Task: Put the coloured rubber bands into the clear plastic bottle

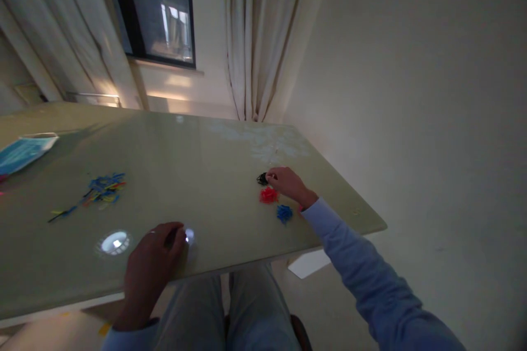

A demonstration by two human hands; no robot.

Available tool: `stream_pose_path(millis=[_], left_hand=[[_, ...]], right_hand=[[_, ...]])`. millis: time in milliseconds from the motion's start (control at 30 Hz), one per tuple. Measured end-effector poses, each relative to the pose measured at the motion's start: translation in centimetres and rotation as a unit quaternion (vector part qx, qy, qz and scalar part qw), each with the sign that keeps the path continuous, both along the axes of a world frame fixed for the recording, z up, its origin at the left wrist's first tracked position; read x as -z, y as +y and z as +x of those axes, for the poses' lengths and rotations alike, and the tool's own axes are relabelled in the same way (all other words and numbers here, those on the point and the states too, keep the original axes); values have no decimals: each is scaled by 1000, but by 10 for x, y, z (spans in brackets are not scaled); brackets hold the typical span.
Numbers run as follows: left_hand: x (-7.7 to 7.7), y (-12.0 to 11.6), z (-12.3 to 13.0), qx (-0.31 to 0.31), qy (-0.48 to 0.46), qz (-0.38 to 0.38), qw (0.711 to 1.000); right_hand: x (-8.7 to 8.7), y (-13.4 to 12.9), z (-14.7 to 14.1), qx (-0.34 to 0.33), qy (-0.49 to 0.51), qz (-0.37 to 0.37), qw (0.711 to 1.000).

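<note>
Sitting at a glossy table (197,175), I have a blue face mask (25,154) at far left, then a loose heap of mixed-color strips (105,187), a few trailing toward me. Near the table's front edge, my left hand (152,263) is curled, thumb close to the fingers; whether it holds anything I cannot tell. Farther right sit a black heap (262,179), a red heap (269,195) just nearer me, and a blue heap (284,213). My right hand (288,182) is at the black heap, its grip narrow, contents indistinct; my wrist partly hides something pink (301,209). Behind, left to right: a pale curtain (61,27), a dark-framed window (164,5), a second curtain (263,38) and a plain wall (411,93).
</note>
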State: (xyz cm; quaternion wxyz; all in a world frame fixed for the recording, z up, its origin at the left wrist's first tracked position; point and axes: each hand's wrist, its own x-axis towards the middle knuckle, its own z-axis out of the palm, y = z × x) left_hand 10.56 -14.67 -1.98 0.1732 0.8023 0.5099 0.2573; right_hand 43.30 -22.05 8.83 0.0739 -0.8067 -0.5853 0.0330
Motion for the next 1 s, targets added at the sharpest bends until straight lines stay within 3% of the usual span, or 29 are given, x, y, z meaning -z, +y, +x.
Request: stream_pose_path(millis=[167, 300, 433, 533, 667, 733, 867, 1000], left_hand=[[-2, -3, 2, 2, -32, 10, 999], [-9, -2, -1, 10, -82, -31, 996], [-18, 13, -11, 25, -168, -133, 976], [-24, 37, -26, -15, -203, -190, 961], [-34, 73, -55, -110, -60, -61, 990], [-38, 88, -68, -146, 22, -30, 989], [-43, 110, -79, -181, 95, -32, 978], [-42, 121, -71, -177, 137, -41, 974]], right_hand=[[27, -25, -68, -85, 99, 56, 990], [56, -23, -110, -115, 199, 67, 971], [76, -9, -123, -79, 224, 95, 967], [84, -6, -120, -64, 271, 133, 951], [89, -10, -113, -93, 293, 160, 938], [91, -11, -111, -98, 290, 162, 938], [97, -10, -109, -100, 289, 161, 938], [98, -8, -107, -101, 285, 169, 938]])
